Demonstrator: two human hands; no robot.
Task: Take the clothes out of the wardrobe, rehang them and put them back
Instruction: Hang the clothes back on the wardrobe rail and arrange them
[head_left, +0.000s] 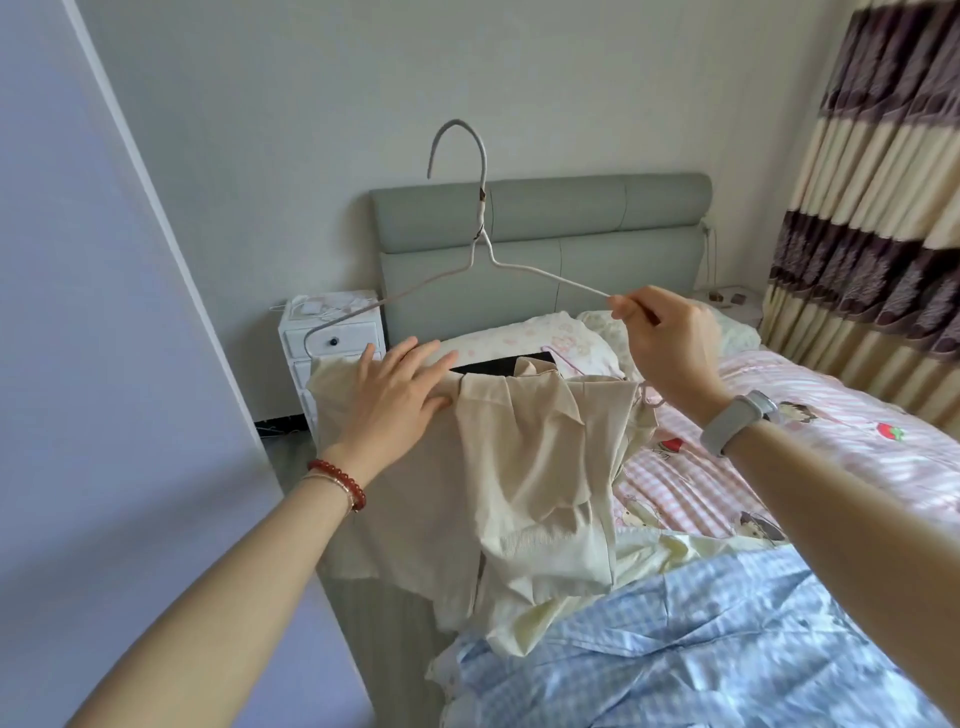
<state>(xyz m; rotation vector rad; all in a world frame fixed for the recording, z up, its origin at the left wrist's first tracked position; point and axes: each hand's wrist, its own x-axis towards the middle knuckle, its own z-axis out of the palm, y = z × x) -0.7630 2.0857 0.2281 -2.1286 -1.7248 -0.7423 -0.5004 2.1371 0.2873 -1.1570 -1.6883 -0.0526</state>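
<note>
- The lower bar of the wire hanger (480, 236) is hidden behind the beige garment (519, 457) that drapes over it; only the hook, the twisted neck and the two sloping shoulders show.
- The hanger's right end disappears inside the right hand (667, 348), which pinches the wire between thumb and fingertips and holds the hanger up over the bed (810, 447).
- The left hand (395, 400) lies flat on the garment's upper left part with fingers straight and spread, gripping nothing.
- A dark flat object (493, 365) shows just behind the garment's top edge; what it is cannot be told.
- The garment's lower edge hangs down to a pale yellow cloth (540, 618) and a blue checked garment (727, 649) lying on the near end of the bed; both are cut off or folded, so their shape is unclear.
- The white bedside cabinet (332, 340) has closed drawers, so their contents are unseen; small white items and cables lie on top, too small to name.
- The wardrobe itself cannot be made out; a pale lilac panel (104, 364) fills the left side.
- The pink striped bedsheet carries cartoon prints and strawberries; any lettering there is too small to read.
- A grey wristband (737, 421) is on the right wrist, a red bead bracelet (337, 480) on the left.
</note>
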